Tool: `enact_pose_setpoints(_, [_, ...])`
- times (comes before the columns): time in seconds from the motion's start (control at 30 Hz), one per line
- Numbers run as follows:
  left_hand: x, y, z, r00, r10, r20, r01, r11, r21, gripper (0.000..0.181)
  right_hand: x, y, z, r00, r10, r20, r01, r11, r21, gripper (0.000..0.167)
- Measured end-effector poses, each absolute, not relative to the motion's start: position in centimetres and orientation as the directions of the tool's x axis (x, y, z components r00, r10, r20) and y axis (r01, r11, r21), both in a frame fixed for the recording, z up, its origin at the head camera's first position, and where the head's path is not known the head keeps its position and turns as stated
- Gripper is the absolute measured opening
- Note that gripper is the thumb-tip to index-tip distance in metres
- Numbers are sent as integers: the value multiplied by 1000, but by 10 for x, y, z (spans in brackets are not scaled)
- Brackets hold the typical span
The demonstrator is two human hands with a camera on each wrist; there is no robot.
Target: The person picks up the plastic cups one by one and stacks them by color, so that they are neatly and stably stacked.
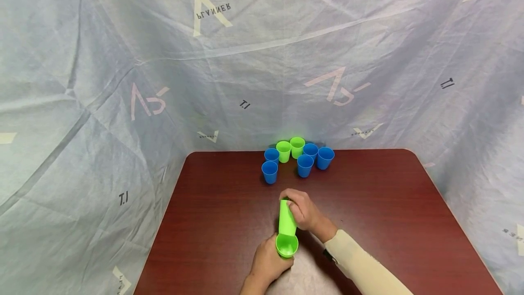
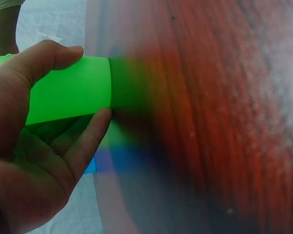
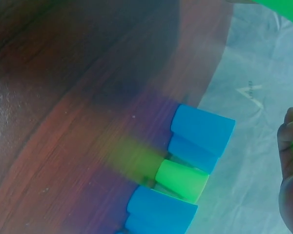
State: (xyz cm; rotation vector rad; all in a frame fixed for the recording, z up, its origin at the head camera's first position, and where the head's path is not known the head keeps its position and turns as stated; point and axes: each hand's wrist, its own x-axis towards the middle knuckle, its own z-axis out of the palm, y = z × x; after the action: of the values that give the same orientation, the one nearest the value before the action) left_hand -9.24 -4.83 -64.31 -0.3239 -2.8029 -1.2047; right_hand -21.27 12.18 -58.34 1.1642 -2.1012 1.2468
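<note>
In the head view my left hand (image 1: 268, 261) grips a green cup (image 1: 286, 247) near the front of the table, its open mouth facing up. The left wrist view shows thumb and fingers around this cup (image 2: 73, 87), its base on the tabletop. My right hand (image 1: 303, 211) holds a second green cup (image 1: 287, 217) upside down and tilted, with its mouth end at the first cup's rim. Part of the right hand (image 3: 290, 165) shows at the edge of the right wrist view. Whether anything lies inside the tilted cup is hidden.
Toward the back of the dark red table (image 1: 213, 222) stand two blue cups (image 1: 270, 172) at left, two green cups (image 1: 283, 151) in the middle and three blue cups (image 1: 304, 166) at right. A grey printed sheet (image 1: 262, 81) hangs behind and beside the table.
</note>
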Motion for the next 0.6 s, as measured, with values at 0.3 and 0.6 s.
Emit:
enact_pose_setpoints(0.3, [-92, -48, -643, -973, 170, 155, 230, 670, 706, 40, -212, 121, -588, -455, -424, 784, -887, 131, -444, 31])
enact_pose_setpoints(0.6, [-93, -49, -641, -978, 168, 124, 206, 673, 710, 42, -208, 118, -588, -379, -441, 814, -919, 73, -388, 26])
